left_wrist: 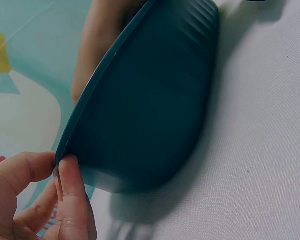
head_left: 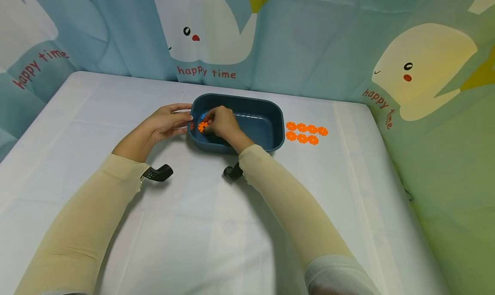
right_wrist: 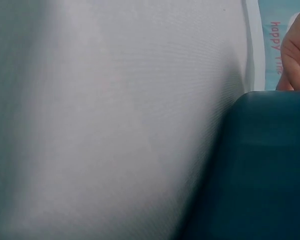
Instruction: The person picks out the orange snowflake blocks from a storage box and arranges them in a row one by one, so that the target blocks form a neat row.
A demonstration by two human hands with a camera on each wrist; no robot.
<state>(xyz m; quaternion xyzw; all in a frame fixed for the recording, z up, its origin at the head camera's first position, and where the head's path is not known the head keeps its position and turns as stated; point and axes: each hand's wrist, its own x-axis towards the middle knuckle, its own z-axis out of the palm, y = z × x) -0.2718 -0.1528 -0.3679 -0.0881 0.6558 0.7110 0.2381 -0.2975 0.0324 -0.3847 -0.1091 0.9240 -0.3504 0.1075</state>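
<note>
A dark blue plastic basin [head_left: 255, 134] stands on the table toward its back edge. My left hand [head_left: 167, 122] is at the basin's left end; in the left wrist view its thumb and finger [left_wrist: 72, 180] pinch the rim from both sides. Inside the left part of the basin, my right hand [head_left: 222, 122] has its fingers curled down and pinches an orange flower-shaped disc [head_left: 203, 126]. A bit of blue [head_left: 203, 116] shows behind the fingers, mostly hidden. In the right wrist view only the basin's outer wall [right_wrist: 269, 170] and part of the left hand [right_wrist: 297, 55] appear.
Right of the basin, several orange flower-shaped discs [head_left: 302, 128] lie flat in two rows on the white tablecloth [head_left: 193, 226]. A blue-green curtain [head_left: 301, 41] with printed whales hangs behind the table and along its sides.
</note>
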